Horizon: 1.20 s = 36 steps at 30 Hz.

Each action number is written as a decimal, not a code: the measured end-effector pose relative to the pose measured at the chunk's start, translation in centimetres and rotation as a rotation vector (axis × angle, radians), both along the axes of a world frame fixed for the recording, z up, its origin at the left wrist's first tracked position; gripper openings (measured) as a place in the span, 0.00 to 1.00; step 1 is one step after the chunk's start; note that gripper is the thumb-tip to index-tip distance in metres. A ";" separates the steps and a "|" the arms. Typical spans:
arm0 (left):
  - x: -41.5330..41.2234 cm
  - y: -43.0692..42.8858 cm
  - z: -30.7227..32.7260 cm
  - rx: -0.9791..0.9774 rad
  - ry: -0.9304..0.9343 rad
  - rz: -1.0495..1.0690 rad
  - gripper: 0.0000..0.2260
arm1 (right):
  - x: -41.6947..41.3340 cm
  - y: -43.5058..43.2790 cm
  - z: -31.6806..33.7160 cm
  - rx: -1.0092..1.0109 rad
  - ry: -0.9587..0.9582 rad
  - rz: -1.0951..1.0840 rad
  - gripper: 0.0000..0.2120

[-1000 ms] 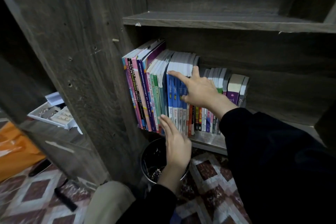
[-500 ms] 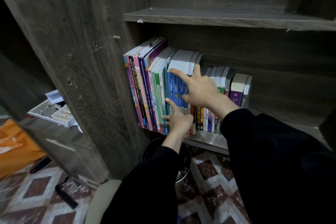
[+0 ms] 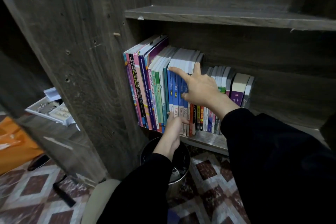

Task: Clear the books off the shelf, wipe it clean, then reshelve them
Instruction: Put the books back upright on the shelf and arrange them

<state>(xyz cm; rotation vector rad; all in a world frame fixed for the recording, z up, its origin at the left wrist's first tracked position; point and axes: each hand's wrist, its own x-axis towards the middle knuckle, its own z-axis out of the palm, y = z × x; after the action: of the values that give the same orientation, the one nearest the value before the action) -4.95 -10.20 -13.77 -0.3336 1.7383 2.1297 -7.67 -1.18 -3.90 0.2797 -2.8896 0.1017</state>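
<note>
shelf: the lower board, at 3 o'clock of the side panel and below the upper board.
books: upright in a row on the shelf, with the row's 9 o'clock end just beside the side panel.
right hand: in front of the spines mid-row, forefinger tip on a book's top edge, toward 10 o'clock.
left hand: at 7 o'clock of the right hand, touching the foot of the spines near the shelf's front edge.
bin: on the floor below the shelf's front edge, at 6 o'clock of the left hand.
tray: on a ledge at 9 o'clock of the side panel, well apart from the books.
</note>
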 end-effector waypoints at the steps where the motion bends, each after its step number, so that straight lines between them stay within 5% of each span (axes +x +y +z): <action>1: -0.2 -0.1 -0.2 0.003 0.010 0.005 0.40 | 0.1 0.0 0.1 -0.003 -0.003 -0.001 0.40; 8: 0.4 -0.4 0.6 -0.022 0.003 0.003 0.33 | 0.5 -0.7 0.7 0.025 -0.040 -0.021 0.39; 13: 1.6 -1.3 0.4 -0.230 0.121 0.346 0.26 | 0.4 -0.3 -0.3 0.075 0.018 -0.044 0.43; 18: 0.0 -0.2 2.5 -0.303 0.326 0.053 0.36 | 0.5 0.0 -1.9 0.032 0.071 -0.054 0.44; 29: -0.2 -0.4 4.4 -0.494 0.256 0.076 0.35 | 0.3 0.0 -2.2 -0.052 0.105 -0.050 0.40; 33: 0.2 -1.6 5.7 -0.879 0.706 0.432 0.30 | 0.3 0.1 -2.0 -0.061 0.106 -0.047 0.38; 36: -1.4 -3.0 6.7 -1.224 0.894 0.340 0.32 | 0.3 0.0 -2.0 -0.064 0.097 -0.055 0.37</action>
<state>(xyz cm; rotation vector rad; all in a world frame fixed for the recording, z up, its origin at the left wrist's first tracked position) -6.33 -13.22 -7.08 0.0920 3.5877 1.0768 -7.33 -1.14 -5.93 0.1887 -2.7890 0.1661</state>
